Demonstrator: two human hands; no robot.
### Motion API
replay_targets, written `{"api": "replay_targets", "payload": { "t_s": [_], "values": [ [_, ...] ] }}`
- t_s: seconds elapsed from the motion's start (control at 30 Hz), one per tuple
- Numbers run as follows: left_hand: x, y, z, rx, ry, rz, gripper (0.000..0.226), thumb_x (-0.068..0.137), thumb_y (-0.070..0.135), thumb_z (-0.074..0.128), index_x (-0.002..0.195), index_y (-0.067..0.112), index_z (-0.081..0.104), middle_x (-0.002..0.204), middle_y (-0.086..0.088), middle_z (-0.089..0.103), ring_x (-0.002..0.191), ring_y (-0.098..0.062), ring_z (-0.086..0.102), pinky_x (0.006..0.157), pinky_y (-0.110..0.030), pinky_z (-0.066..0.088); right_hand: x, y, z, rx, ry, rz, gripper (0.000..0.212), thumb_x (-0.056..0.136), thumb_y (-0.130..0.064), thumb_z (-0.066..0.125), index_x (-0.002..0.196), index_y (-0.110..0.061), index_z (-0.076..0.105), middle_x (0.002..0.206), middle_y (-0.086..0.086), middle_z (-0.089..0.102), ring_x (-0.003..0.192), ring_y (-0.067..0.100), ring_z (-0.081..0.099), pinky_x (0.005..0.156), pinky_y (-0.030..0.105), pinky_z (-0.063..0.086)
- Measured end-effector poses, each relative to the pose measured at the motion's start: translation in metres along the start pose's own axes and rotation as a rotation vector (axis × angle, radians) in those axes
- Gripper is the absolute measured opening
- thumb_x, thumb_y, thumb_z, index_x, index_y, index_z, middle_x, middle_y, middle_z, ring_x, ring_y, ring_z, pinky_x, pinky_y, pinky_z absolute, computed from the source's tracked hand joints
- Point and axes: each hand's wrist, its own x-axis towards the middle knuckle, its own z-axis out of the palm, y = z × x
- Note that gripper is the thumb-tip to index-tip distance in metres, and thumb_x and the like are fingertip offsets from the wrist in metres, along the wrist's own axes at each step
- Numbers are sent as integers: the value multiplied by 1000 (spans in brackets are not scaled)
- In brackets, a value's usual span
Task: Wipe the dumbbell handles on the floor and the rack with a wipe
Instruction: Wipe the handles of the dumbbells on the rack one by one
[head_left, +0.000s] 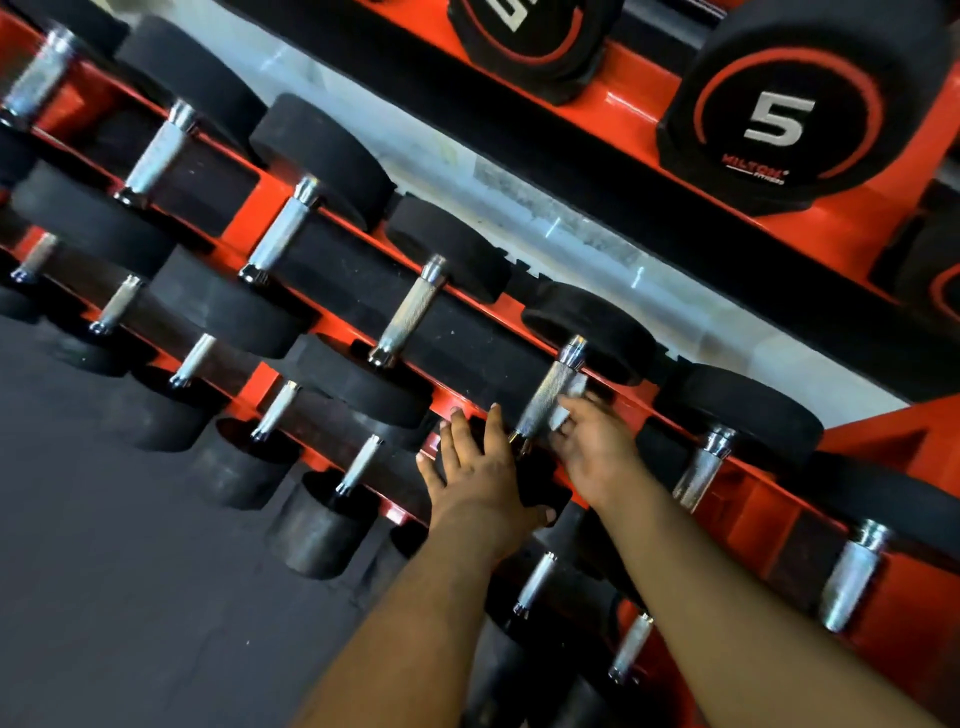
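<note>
The right hand pinches a soft, light wipe against the knurled steel handle of a heavy dumbbell on the red rack, while the left hand, fingers straight and apart, braces beside it.

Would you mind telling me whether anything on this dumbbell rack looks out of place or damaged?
Nothing stands out. The dumbbells sit in even rows on the red rack. The right hand holds a wipe against one handle; the left hand rests flat beside it.
</note>
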Motion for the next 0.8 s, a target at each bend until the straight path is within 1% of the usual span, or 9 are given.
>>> {"api": "replay_targets", "payload": {
  "t_s": [0.07,0.13,0.2,0.27,0.37,0.47,0.57,0.67,0.8],
  "values": [
    [0,-1,2,-3,6,2,135,77,52,83,156,32,-24,162,-14,-34,151,-29,-31,120,-59,-16,1,-10,17,42,-63,47,20,97,-12,55,114,-6,65,92,13,73,76,21,72,68,32,58],
    [0,-1,2,-5,11,8,135,76,52,83,157,32,-23,163,-14,-33,151,-29,-30,120,-58,-16,2,-19,25,109,-101,60,17,99,-18,51,103,-10,66,84,6,73,74,16,71,72,29,54],
    [0,0,0,-7,18,13,134,77,51,83,157,32,-22,163,-14,-33,151,-29,-30,121,-58,-16,2,-15,25,48,-153,81,19,101,-23,50,107,-16,67,98,3,71,89,15,67,82,29,51],
    [-1,0,0,-10,18,17,133,77,51,83,157,33,-22,163,-14,-33,151,-29,-31,121,-60,-14,3,-5,18,-65,-204,130,22,100,-26,53,116,-19,68,112,4,70,99,16,65,86,30,51],
    [0,-2,1,-9,21,12,133,77,50,83,157,33,-21,163,-14,-33,151,-30,-30,121,-62,-12,9,-14,12,-68,-192,121,35,99,-33,56,130,-17,63,112,7,71,95,17,68,81,32,53],
    [-1,0,2,-14,22,2,134,76,51,84,157,33,-21,163,-12,-32,152,-31,-27,122,-61,-12,13,-19,13,3,-163,101,34,100,-38,52,122,-15,65,112,9,71,98,19,67,82,32,51],
    [-3,2,1,-21,34,-14,134,75,52,84,158,32,-20,164,-10,-32,153,-30,-26,122,-60,-10,5,5,8,-166,-206,189,43,92,-44,64,127,-20,65,122,12,71,111,26,69,86,36,55],
    [-3,1,3,-17,21,-22,134,75,52,84,157,33,-20,164,-9,-32,152,-28,-28,123,-60,-10,-4,8,-1,-458,-202,122,38,89,-43,72,121,-24,65,110,7,76,100,24,73,79,38,60],
    [-2,1,3,-29,41,-16,135,74,52,84,157,34,-20,165,-9,-31,151,-28,-30,123,-59,-10,-19,9,-15,-746,-250,25,25,100,-31,61,120,-15,63,106,5,74,93,11,72,70,20,54]
  ]
}}
